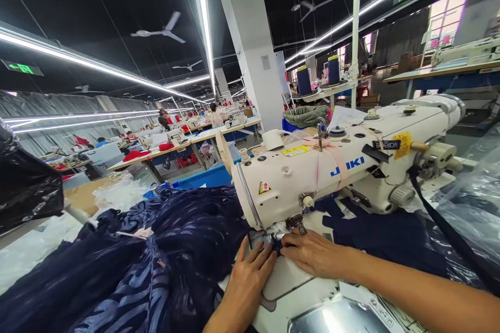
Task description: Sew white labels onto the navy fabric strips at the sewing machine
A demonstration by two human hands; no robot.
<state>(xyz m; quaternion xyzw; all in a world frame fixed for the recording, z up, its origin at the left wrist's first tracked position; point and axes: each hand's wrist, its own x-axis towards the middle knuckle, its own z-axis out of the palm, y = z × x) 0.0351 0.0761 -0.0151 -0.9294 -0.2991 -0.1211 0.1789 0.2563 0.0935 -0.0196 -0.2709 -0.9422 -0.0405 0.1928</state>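
The dark blue cloth (195, 229) lies in a big loose heap left of the machine (300, 166), and a dark sliver of what looks like the same stuff shows between the two hands by the foot (276, 234), mostly hidden by fingers. The left grip (250, 273) has its fingers fanned over the front of the plate (285, 276), tips close to the foot. The right grip (308, 252) sits on the other side, fingers bent and close together; whether it pinches any cloth I cannot tell, as the tips are partly covered.

The cloth should handle soft and limp: it drops into many folds and its lighter swirls have a sheen, so I would expect it to slide easily over the smooth plate. One layer is probably light, but the heap as a whole could drag on the small part by the foot. Best held flat under the fingertips on both sides of the foot, with the heap's weight lifted by a thick fold rather than one edge
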